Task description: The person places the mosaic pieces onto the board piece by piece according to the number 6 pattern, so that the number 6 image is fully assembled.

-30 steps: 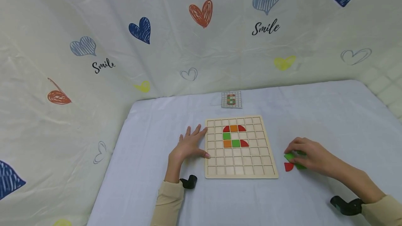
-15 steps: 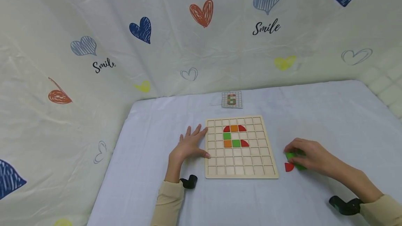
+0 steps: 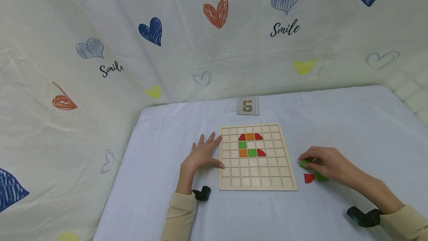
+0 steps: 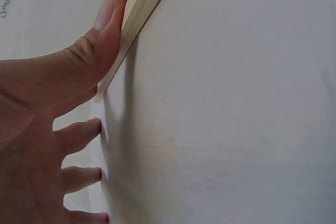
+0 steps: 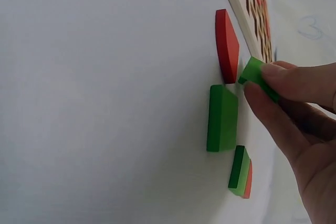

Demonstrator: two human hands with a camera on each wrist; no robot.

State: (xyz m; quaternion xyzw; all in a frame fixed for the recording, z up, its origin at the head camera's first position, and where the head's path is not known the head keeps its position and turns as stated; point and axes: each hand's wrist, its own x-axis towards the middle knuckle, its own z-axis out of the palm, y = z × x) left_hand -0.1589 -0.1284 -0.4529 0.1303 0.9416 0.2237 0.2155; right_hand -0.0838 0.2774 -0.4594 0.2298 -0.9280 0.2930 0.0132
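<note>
My right hand pinches a green block between thumb and finger, just right of the wooden grid board. Below that hand lie a red quarter-round block and a green block. The right wrist view shows one more green block with a reddish one behind it. My left hand is spread at the board's left side, thumb and index finger touching its edge. Red quarter-rounds, orange squares and green squares sit in the board's upper cells, among them a green square.
Behind the board lies a small pattern card printed with a grid and a coloured figure. A white cloth covers the table, and a hanging sheet with hearts rises at the back and left. Black wrist cameras sit by both sleeves.
My right hand has shifted slightly left with the green block pinched in its fingers, leaving the red and green blocks below it more exposed. The left hand stays on the board's edge.
</note>
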